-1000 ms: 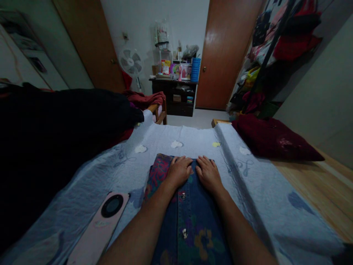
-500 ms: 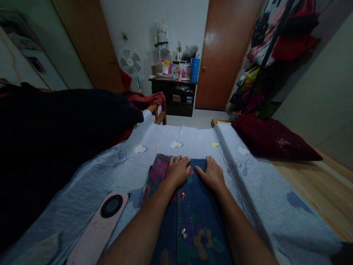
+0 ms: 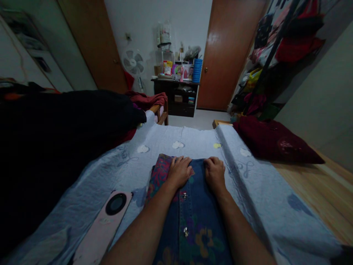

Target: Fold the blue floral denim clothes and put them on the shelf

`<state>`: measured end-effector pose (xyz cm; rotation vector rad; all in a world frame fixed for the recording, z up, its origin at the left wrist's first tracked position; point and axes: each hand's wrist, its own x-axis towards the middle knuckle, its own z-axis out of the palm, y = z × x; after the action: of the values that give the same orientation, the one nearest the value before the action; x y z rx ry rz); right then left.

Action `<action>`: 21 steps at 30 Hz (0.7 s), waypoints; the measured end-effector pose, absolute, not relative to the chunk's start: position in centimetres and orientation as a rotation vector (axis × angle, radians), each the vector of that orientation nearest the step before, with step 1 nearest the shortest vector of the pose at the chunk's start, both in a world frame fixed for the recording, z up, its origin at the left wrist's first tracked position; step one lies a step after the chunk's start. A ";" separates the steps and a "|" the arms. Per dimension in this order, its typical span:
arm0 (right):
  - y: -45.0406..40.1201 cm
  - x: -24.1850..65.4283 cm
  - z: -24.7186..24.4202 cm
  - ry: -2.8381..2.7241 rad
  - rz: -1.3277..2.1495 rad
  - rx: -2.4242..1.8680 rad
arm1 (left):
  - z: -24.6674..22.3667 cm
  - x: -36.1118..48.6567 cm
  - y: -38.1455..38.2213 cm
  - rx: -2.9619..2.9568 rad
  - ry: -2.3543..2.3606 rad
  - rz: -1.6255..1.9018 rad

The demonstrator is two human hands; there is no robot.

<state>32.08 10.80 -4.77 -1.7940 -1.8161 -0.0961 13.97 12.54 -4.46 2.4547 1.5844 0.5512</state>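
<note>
two hands at a folded denim garment [image 3: 197, 209] on the bed [image 3: 190, 136]. the garment lies around mid-width, its far end short of the bed's far edge; its near part runs out of view. the left hand [image 3: 179, 171] rests palm down on the cloth, fingers extended and slightly bent, with nothing visibly grasped. the right hand [image 3: 215, 172] is curled at the garment's far right corner; the knuckles hide the fingertips, so whether they pinch the cloth cannot be told.

likely faults: a pull by the right hand, with too little weight under the left, would probably slide the layers askew and skew the patterned part [image 3: 161, 169]. a pinch on the top layer alone could peel it away from those beneath. the metal buttons [image 3: 185, 232] might snag or leave a lump under any cloth laid over them. the phone [image 3: 103, 230], back up toward the near left corner, could be nudged by a sideways sweep of the left forearm [image 3: 143, 228]. the loose sheet [image 3: 248, 198] may rumple under a drag, shifting the garment with it.
</note>
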 end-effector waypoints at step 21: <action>11.4 32.9 -5.3 -1.925 0.133 -1.889 | -4.5 14.3 12.1 2.415 1.645 0.630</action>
<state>32.89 11.41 -5.29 -1.8894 -1.9253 0.1328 14.29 12.15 -4.46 2.4148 1.6448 0.6297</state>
